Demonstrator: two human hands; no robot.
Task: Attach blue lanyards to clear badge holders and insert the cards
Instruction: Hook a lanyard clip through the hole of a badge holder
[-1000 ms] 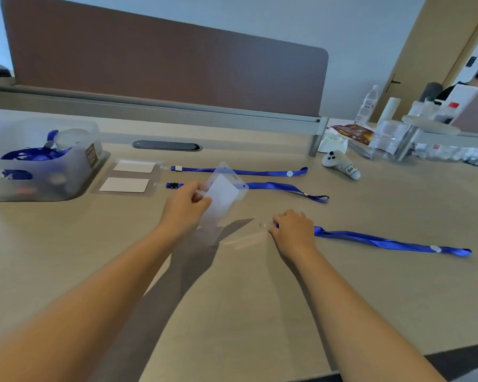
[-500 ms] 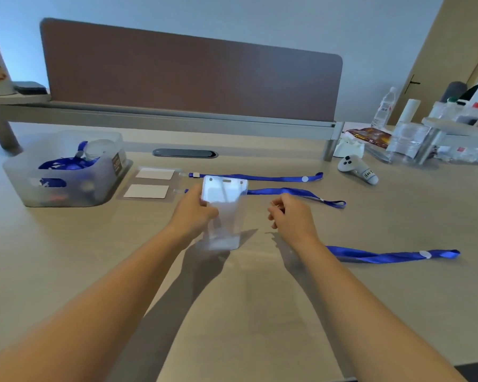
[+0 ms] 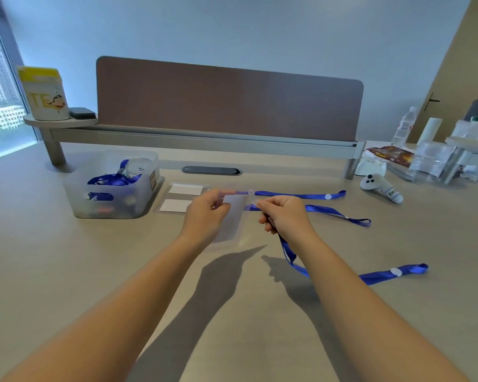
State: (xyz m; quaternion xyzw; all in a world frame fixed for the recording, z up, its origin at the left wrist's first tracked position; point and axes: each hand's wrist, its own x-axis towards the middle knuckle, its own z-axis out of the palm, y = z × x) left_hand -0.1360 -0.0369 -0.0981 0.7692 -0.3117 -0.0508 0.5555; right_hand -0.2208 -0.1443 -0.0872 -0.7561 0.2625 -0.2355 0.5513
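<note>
My left hand (image 3: 206, 216) grips a clear badge holder (image 3: 231, 219) with a white card inside, held upright above the desk. My right hand (image 3: 284, 216) pinches the clasp end of a blue lanyard (image 3: 375, 277) right beside the holder's top edge; the strap hangs from the hand and trails right across the desk. Two more blue lanyards (image 3: 301, 194) (image 3: 334, 213) lie flat behind my hands. Two badge holders with white cards (image 3: 185, 189) (image 3: 174, 205) lie left of them.
A translucent bin (image 3: 113, 186) with several blue lanyards stands at the left. A white controller (image 3: 381, 187) lies at the right, with bottles and packets (image 3: 425, 158) beyond. A brown divider panel (image 3: 226, 97) and a grey cable port (image 3: 211, 170) run along the back.
My right hand has lifted the lanyard's clasp end off the desk and brought it up to the holder's top. The strap now hangs from that hand. The left hand raised the holder slightly.
</note>
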